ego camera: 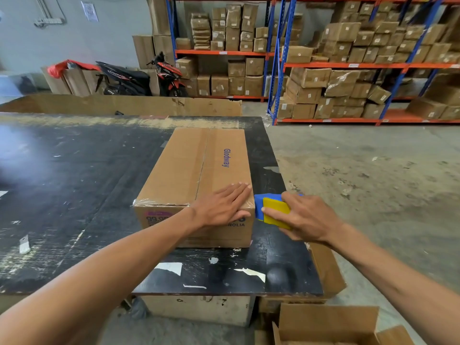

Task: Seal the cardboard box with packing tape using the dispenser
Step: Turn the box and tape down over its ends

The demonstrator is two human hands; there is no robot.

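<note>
Lying lengthwise near the black bench's [74, 195] right edge, the cardboard box [196, 175] has its flaps closed. Left hand [221, 207] presses flat, fingers spread, on its near right corner; right hand [303, 217] grips the blue-yellow dispenser [271, 210] against that corner.

Even, bright daylight fills the warehouse; a pale glare washes the glossy black bench [62, 170] at left, soft shadows fall beneath the forearms, and wide-angle distortion bows the shelving racks [281, 58] near the edges.

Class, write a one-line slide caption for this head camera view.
Left hand flat on the closed cardboard box while the right hand brings a blue-and-yellow tape dispenser to its near right corner.
</note>
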